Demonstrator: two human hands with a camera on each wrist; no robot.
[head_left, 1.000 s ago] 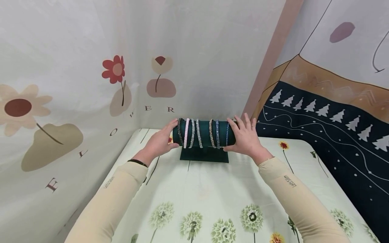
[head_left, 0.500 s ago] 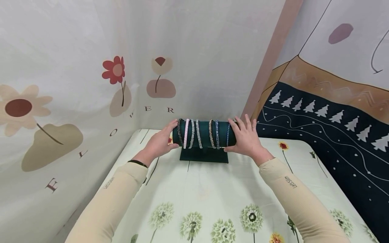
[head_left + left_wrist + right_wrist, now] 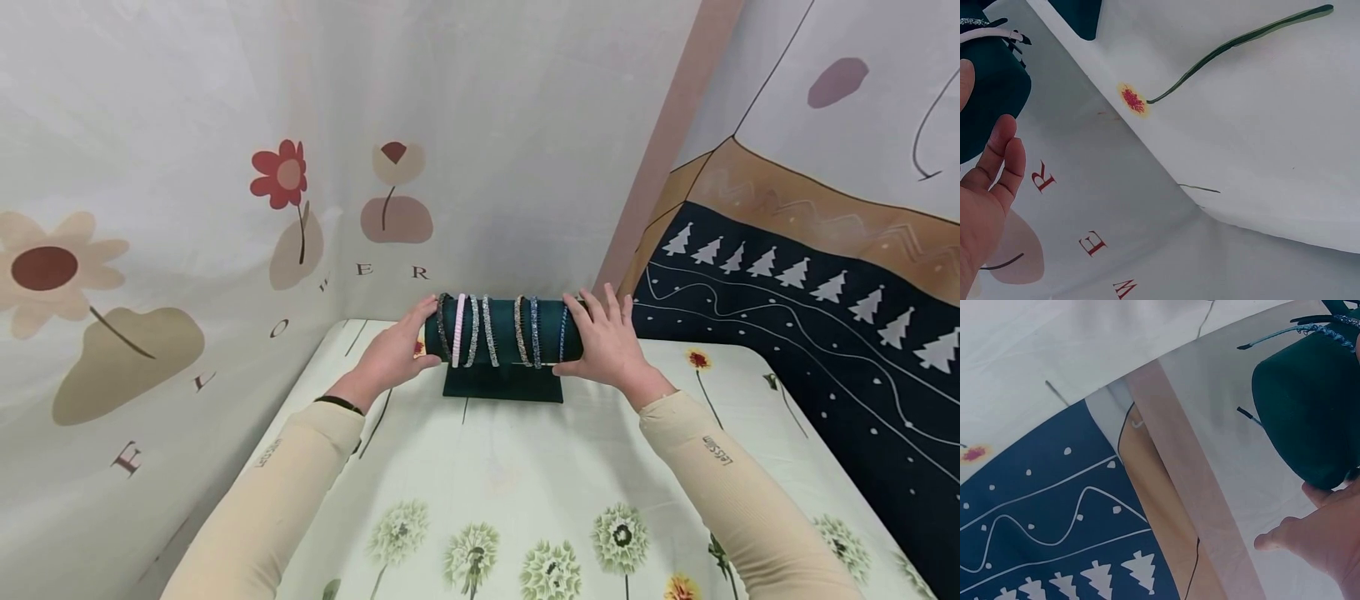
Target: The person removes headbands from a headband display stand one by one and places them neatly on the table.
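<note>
A dark green headband display stand, a padded roll on a flat base, stands at the back of the table. Several headbands circle the roll: a black one, a pink one, silver, gold-toned and blue ones. My left hand grips the roll's left end, thumb in front and fingers behind. At the right end my right hand holds the roll between thumb and index finger, its other fingers spread. In the right wrist view, black-tipped ends of a blue headband stick out from the roll.
A white cloth with printed flowers covers the table. Behind it hangs a pale curtain with flower prints. To the right is a dark blue hanging with white trees.
The view has shifted very slightly. Both hands stay at the two ends of the roll, and the headbands keep their places.
</note>
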